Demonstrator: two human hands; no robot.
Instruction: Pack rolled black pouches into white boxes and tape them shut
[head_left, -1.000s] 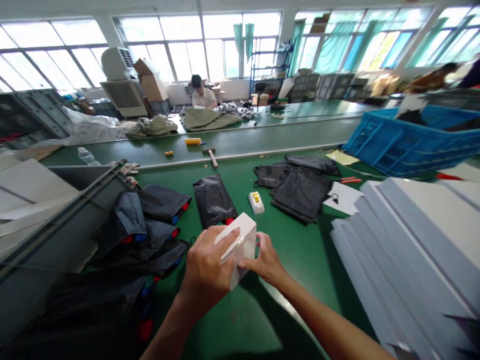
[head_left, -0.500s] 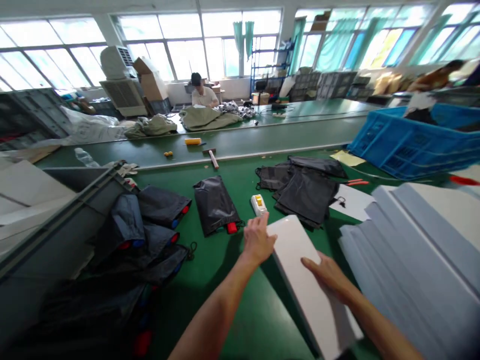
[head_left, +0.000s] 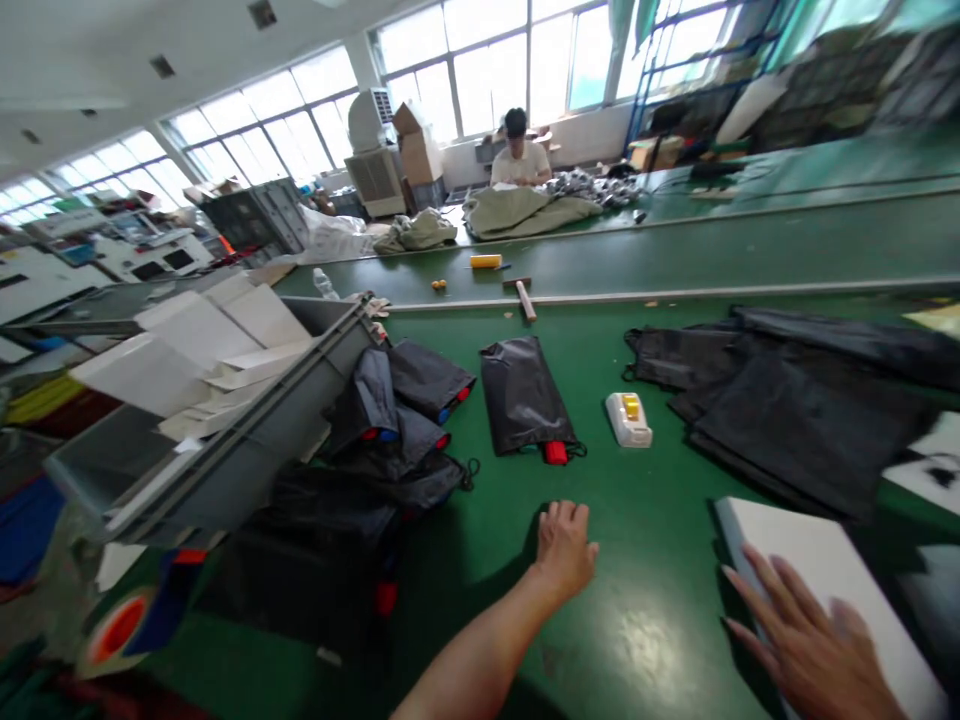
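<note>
My right hand (head_left: 814, 635) lies flat with spread fingers on a long white box (head_left: 814, 545) at the lower right. Over the green table, my left hand (head_left: 564, 550) hovers or rests with loosely bent fingers and the thumb apart; nothing shows in it. Just beyond that hand is a black drawstring pouch (head_left: 521, 390), a red end poking from its mouth. A small white device with a yellow switch (head_left: 628, 420) stands between this pouch and a pile of flat black pouches (head_left: 795, 410).
Several filled black pouches (head_left: 427, 375) are heaped at left against a grey crate (head_left: 247, 440) holding white cartons (head_left: 217, 330). A tape roll (head_left: 120, 635) is at lower left. Farther back are a wooden-handled tool (head_left: 525, 300) and a yellow cylinder (head_left: 486, 261). A person (head_left: 519, 155) sits across the tables.
The view has swung left. My left hand has come off the white box and moved left over the table. The box now lies at right, my right hand flattened on top.
</note>
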